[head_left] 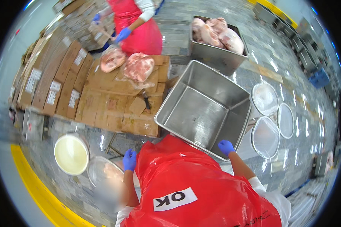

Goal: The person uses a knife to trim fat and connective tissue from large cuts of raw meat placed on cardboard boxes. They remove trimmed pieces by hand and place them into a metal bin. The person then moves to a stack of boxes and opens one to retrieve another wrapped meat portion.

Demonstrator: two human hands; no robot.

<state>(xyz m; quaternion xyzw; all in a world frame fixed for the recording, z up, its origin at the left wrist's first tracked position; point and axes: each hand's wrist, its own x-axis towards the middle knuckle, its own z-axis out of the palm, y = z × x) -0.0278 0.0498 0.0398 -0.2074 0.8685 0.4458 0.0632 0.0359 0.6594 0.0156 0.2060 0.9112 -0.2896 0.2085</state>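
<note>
My left hand [129,159], in a blue glove, is beside the red apron [163,162] I wear. Its fingers are slightly bent and apart, with nothing visible in them. Over the near right corner of a large, empty steel bin [195,113] is my right hand [226,146], also blue-gloved. Its fingers look bunched, and I cannot tell whether they grip the rim. Left of the bin, a knife [146,101] with a dark handle lies on a cardboard-covered table [102,102]. Two pieces of raw meat [139,67] lie at its far end.
Across the table, a person in a red apron [136,30] handles something pale. A second steel bin [216,56] holds large meat pieces. Lined round tubs [266,137] stand at right, a white bucket [72,154] at left. Stacked boxes [57,83] line the table's left.
</note>
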